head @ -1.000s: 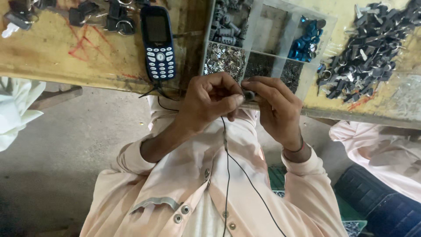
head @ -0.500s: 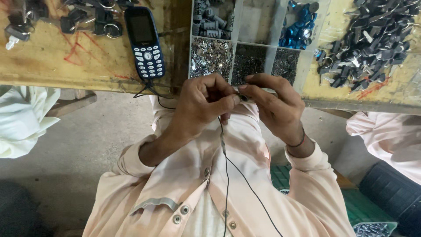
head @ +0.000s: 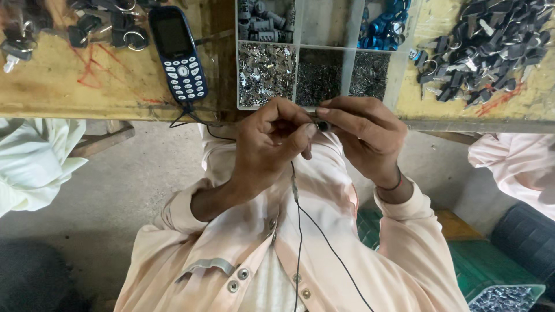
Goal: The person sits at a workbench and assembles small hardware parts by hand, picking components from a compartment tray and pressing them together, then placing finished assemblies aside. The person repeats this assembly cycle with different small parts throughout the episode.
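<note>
The person's left hand [head: 269, 147] and right hand [head: 364, 136] meet just in front of the near edge of the wooden table [head: 63, 92]. Between them sits a small dark part [head: 322, 125], pinched from both sides: the left fingers [head: 300, 134] are curled tight around one end and the right fingers [head: 341, 115] close on the other, so neither hand has any open gap. What else the left hand holds inside its curl cannot be told.

Just beyond the hands on the table lies a clear parts box [head: 347, 63] with compartments of small silvery and dark metal bits, grey pieces and blue pieces. To its left lies a dark blue phone [head: 178, 53], and a thin black cord [head: 298, 231] runs down the person's pale shirt. On the far right of the table is a pile of dark parts [head: 480, 46]; at the far left lie some black pieces with rings [head: 110, 29].
</note>
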